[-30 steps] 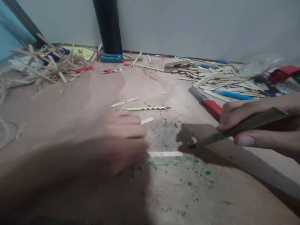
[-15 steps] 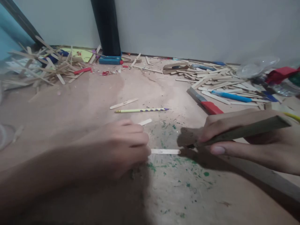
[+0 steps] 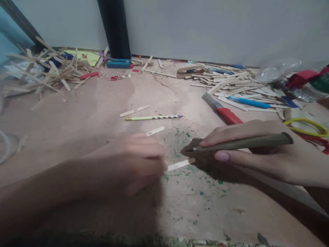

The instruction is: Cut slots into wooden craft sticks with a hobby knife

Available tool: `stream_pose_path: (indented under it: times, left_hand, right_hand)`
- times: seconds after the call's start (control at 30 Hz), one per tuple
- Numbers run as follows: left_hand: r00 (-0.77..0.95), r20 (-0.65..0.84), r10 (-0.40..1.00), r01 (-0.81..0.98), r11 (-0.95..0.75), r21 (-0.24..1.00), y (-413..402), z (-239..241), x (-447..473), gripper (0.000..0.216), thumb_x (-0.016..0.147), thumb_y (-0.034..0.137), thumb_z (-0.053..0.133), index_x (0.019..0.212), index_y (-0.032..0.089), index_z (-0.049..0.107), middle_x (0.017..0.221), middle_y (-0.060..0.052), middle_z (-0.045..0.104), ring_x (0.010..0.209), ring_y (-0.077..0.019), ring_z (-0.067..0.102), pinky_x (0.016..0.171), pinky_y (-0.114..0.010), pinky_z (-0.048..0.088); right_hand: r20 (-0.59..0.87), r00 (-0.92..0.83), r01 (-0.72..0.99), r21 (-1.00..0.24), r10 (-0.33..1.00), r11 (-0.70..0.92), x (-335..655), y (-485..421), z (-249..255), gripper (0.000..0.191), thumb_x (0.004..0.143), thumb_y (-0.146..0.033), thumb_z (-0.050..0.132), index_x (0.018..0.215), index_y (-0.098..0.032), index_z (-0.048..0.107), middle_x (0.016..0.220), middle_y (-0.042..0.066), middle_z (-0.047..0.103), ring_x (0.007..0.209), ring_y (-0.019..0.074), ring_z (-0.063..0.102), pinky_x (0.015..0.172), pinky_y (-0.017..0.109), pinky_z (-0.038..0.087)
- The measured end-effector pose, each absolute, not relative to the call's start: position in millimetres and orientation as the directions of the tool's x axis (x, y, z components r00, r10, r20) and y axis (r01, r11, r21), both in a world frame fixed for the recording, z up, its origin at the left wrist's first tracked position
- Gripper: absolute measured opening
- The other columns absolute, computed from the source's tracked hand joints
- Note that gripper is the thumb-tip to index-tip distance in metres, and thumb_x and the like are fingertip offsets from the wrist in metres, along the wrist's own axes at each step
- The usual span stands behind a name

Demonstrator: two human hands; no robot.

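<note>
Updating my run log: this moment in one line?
left hand: holds pale flat wooden stick; right hand: grips dark-handled pointed tool; tool: near stick

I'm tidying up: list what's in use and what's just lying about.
In use: pale flat wooden stick, in left hand; slim dark tool, in right hand.

Probably lying about: yellow and purple pencil; red and grey tool; piled wooden sticks.

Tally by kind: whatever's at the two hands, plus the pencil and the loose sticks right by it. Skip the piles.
Sticks: 3 (held stick at the left hand, partly hidden stick just beyond that hand, far stick past the pencil)
Pencils: 1
Wooden-handled tools: 1 (dark wooden-handled tool in the right hand)
Total: 5
</note>
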State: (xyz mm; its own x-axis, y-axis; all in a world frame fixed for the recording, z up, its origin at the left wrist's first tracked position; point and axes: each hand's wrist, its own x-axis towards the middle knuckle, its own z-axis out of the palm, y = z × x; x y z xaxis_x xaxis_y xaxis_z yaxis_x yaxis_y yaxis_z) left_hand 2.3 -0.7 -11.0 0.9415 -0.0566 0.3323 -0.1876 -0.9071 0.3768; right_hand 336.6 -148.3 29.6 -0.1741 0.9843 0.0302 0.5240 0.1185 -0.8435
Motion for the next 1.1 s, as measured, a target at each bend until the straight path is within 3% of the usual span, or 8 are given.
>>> stream_pose_path:
  times: [0.07,0.27,0.47,0.6,0.73,0.9,1.03,1.1]
  left_hand:
    - [0.937,0.334,-0.102,-0.236,-0.89,0.389,-2.6,-10.3,2.2,0.026,0.12,0.009,0.066,0.101,0.026,0.073,0.103,-0.001,0.084,0.09,-0.0219,0.072,0.086,-0.039,0.051]
    - [0.961,0.275,-0.023,-0.113,-0.941,0.318,-9.9,-2.1,3.9,0.036,0.137,0.029,0.061,0.107,0.024,0.079,0.108,-0.004,0.087,0.094,-0.0229,0.074,0.088,-0.04,0.05]
    - [0.956,0.293,-0.037,-0.127,-0.947,0.296,-6.5,-4.3,4.2,0.03,0.118,0.004,0.061,0.102,0.025,0.077,0.105,-0.003,0.085,0.092,-0.023,0.073,0.088,-0.041,0.05]
    - [0.941,0.337,-0.015,-0.115,-0.954,0.278,-5.2,-9.0,5.9,0.036,0.107,-0.007,0.061,0.102,0.023,0.079,0.109,-0.004,0.087,0.097,-0.0219,0.076,0.091,-0.039,0.053]
    - [0.937,0.349,-0.02,-0.127,-0.95,0.287,-5.4,-11.7,7.9,0.034,0.111,-0.004,0.062,0.104,0.023,0.081,0.111,-0.004,0.089,0.1,-0.0222,0.078,0.093,-0.038,0.055]
    - [0.944,0.329,-0.029,-0.138,-0.94,0.313,-7.2,-7.1,7.8,0.034,0.112,-0.005,0.063,0.101,0.022,0.08,0.105,-0.004,0.086,0.094,-0.022,0.076,0.09,-0.038,0.052]
    - [0.953,0.303,0.003,-0.12,-0.914,0.388,-13.6,-2.7,6.9,0.035,0.122,0.003,0.064,0.097,0.023,0.078,0.098,-0.002,0.081,0.089,-0.0219,0.07,0.088,-0.037,0.052]
    - [0.954,0.298,0.02,-0.106,-0.91,0.401,-17.6,-2.7,7.3,0.038,0.127,0.007,0.062,0.096,0.023,0.077,0.098,-0.001,0.081,0.091,-0.0208,0.07,0.092,-0.037,0.052]
  right_hand:
    - [0.013,-0.179,0.508,-0.855,0.984,0.104,334.9,-148.8,29.1,0.022,0.109,-0.058,0.098,0.117,-0.041,0.108,0.115,0.008,0.102,0.086,0.0333,0.098,0.063,0.037,0.08]
    - [0.029,-0.209,0.552,-0.821,0.978,0.143,331.1,-148.5,29.5,0.022,0.107,-0.062,0.102,0.113,-0.042,0.109,0.114,0.007,0.102,0.089,0.0321,0.098,0.071,0.038,0.081]
    - [-0.048,-0.202,0.478,-0.877,0.978,0.055,321.9,-149.1,26.6,0.021,0.107,-0.06,0.102,0.112,-0.04,0.108,0.113,0.008,0.102,0.092,0.0331,0.098,0.077,0.04,0.083]
    - [-0.056,-0.204,0.416,-0.909,0.977,0.035,318.9,-150.1,23.0,0.021,0.107,-0.059,0.103,0.113,-0.04,0.108,0.111,0.007,0.102,0.089,0.0289,0.097,0.075,0.034,0.082]
    - [-0.123,-0.215,0.431,-0.902,0.969,-0.019,321.1,-151.7,20.3,0.02,0.106,-0.057,0.103,0.117,-0.041,0.108,0.118,0.007,0.103,0.098,0.0324,0.099,0.079,0.038,0.083]
    - [0.021,-0.229,0.385,-0.916,0.973,0.111,322.1,-153.9,14.7,0.02,0.102,-0.06,0.11,0.116,-0.046,0.106,0.105,0.003,0.098,0.088,0.0253,0.092,0.083,0.036,0.08]
    - [0.022,-0.21,0.427,-0.897,0.978,0.112,315.7,-156.9,15.8,0.023,0.104,-0.064,0.108,0.101,-0.041,0.104,0.1,0.006,0.095,0.083,0.0264,0.088,0.078,0.038,0.077]
    - [0.011,-0.18,0.47,-0.878,0.984,0.096,312.8,-160.1,16.5,0.025,0.106,-0.065,0.105,0.105,-0.041,0.105,0.101,0.006,0.096,0.079,0.0255,0.088,0.066,0.035,0.073]
